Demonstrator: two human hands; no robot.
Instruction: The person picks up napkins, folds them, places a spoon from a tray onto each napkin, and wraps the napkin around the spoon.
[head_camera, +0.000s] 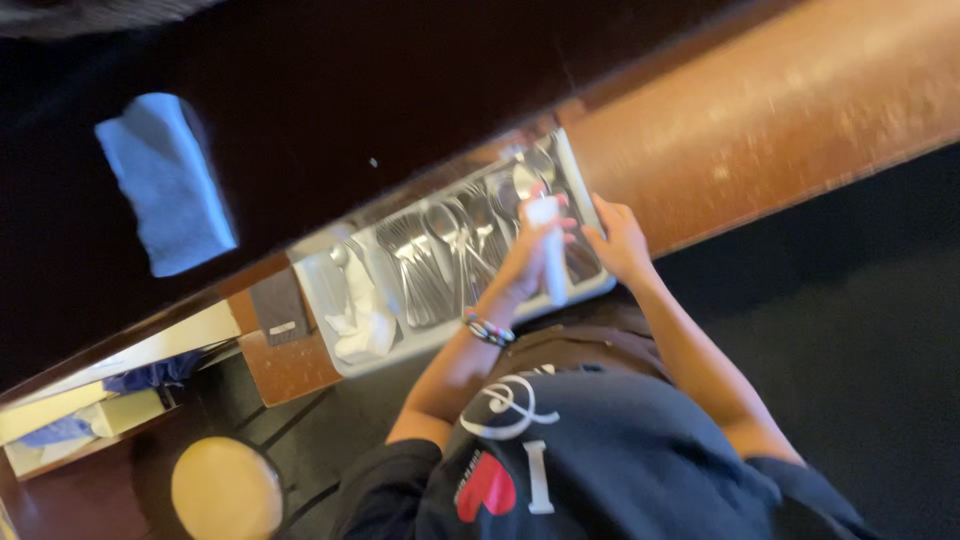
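Sitting in left hand (522, 258): white roll (549, 262)

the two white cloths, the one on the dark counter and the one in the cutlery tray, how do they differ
The flat white cloth on the dark counter lies spread out as a rectangle; the crumpled white cloth in the grey cutlery tray is bunched up. The counter cloth lies alone, away from both hands; the tray cloth lies beside the metal forks. Both are white fabric.
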